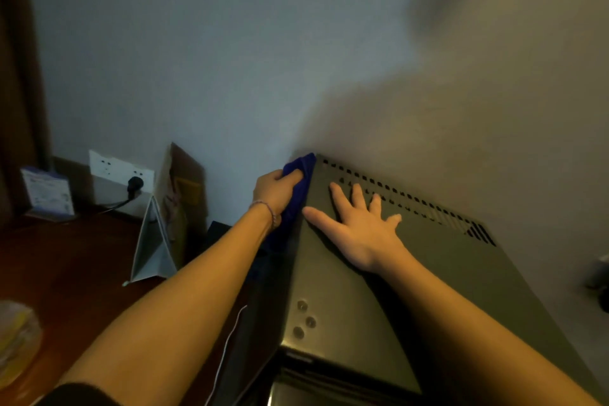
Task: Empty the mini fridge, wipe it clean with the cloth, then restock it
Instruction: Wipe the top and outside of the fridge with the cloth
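On mini fridge (379, 300) top, against wall | right hand (362, 227) flat, fingers spread wide toward 12 o'clock | left hand (275, 189) grips blue cloth (301, 188) at fridge's 10 o'clock corner, arm extended | leaflet (47, 189) print unreadable

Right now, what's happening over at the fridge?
A person is wiping the outside of the mini fridge. The left hand grips a blue cloth and presses it against the fridge's upper left side, near the back corner by the wall. The right hand lies flat, fingers spread, on the fridge top just in front of the row of vent slots. A paper bag stands on the wooden surface to the left. The inside of the fridge isn't visible.
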Motion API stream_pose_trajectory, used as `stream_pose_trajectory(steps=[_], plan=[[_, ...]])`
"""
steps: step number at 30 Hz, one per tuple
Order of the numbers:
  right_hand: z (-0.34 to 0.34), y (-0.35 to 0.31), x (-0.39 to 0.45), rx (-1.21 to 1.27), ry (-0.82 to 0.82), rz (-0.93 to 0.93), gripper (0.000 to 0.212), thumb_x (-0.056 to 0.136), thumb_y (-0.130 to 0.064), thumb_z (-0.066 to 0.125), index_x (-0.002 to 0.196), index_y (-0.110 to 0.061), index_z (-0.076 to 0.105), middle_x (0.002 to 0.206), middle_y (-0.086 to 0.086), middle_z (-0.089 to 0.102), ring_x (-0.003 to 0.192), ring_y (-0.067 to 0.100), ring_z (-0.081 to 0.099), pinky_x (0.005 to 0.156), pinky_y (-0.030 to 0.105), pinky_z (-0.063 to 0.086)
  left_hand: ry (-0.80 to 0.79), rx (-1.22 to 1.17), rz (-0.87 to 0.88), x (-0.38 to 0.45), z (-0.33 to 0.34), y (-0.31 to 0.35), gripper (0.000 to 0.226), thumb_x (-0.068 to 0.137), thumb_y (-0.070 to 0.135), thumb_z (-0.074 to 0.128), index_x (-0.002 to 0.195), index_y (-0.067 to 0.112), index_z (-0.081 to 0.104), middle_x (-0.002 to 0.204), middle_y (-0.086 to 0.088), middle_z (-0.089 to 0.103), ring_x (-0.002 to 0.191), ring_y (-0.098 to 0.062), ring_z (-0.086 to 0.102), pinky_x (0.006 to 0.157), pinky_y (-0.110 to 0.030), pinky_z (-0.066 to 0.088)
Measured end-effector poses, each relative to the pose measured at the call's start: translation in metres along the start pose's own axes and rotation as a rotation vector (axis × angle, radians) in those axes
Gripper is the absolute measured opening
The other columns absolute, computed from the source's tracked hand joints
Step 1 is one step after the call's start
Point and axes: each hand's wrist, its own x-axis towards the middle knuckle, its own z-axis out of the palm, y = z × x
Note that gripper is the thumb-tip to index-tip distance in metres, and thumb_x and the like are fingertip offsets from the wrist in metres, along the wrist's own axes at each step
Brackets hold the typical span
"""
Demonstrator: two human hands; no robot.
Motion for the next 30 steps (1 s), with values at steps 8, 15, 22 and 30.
stream_pose_trajectory(steps=[8,15,22,30], plan=[[-0.004,-0.006,-0.009,0.033,-0.004,0.034,0.094,0.079,-0.091,0.02,0.158,-0.043,0.004,0.168,0.003,-0.004,0.153,0.04,-0.004,0.115,0.071,-0.003,-0.015,-0.052,0.008,-0.116,-0.047,-0.025,0.019,0.071,0.043,0.078,0.079,0.026,0.077,0.082,-0.006,0.076,0.088,-0.032,0.072,0.083,-0.057,0.057],[-0.002,-0.017,-0.025,0.031,-0.014,0.08,0.087,0.085,-0.086,0.02,0.158,-0.042,0.005,0.169,0.001,-0.003,0.153,0.036,-0.003,0.116,0.069,-0.001,-0.071,0.051,0.052,-0.191,-0.079,-0.028,0.06,0.05,0.08,0.074,0.081,0.029,0.072,0.103,-0.001,0.069,0.091,-0.022,0.069,0.089,-0.051,0.055],[0.0,-0.02,-0.027,0.024,-0.009,0.095,0.084,0.088,-0.084,0.02,0.158,-0.041,0.004,0.169,0.001,-0.003,0.154,0.035,-0.003,0.117,0.069,0.0,-0.028,0.153,0.089,-0.193,-0.076,-0.02,0.091,0.043,0.094,0.067,0.081,0.011,0.067,0.087,0.0,0.07,0.081,-0.021,0.068,0.083,-0.053,0.055],[0.003,-0.018,-0.018,0.024,0.008,0.078,0.082,0.089,-0.082,0.018,0.158,-0.041,0.004,0.168,0.002,-0.004,0.153,0.035,-0.004,0.117,0.069,-0.001,0.073,0.141,0.026,-0.132,-0.043,-0.005,0.056,0.056,0.082,0.068,0.076,0.029,0.072,0.07,0.008,0.071,0.078,-0.019,0.068,0.082,-0.044,0.057]])
